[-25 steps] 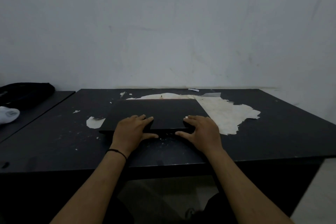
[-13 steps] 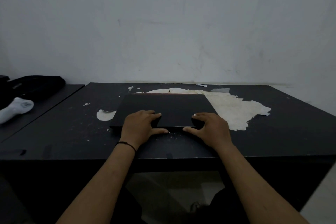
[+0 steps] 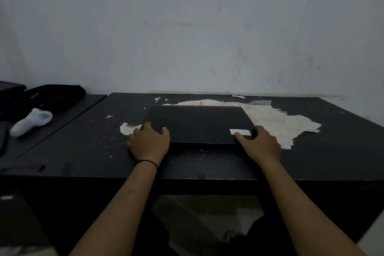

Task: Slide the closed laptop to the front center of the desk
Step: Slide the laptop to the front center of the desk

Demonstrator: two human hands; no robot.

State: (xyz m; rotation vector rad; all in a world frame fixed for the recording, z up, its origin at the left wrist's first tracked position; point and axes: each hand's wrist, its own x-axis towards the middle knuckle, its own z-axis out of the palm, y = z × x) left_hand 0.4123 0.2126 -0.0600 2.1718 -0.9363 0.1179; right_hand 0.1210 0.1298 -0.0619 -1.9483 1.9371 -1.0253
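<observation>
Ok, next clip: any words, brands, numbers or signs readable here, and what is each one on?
None can be read.
Pale sticker on the closed laptop, near the right hand: looks blank or too blurred.
Grey panel on the white handheld device: too small.
Patch on the black bag: too dim.

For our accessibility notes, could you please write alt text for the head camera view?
A person's left hand and right hand grip the near corners of a closed black laptop lying on a scuffed black desk, short of its front edge. On a side table to the left lie a white thermometer and a black bag.
</observation>
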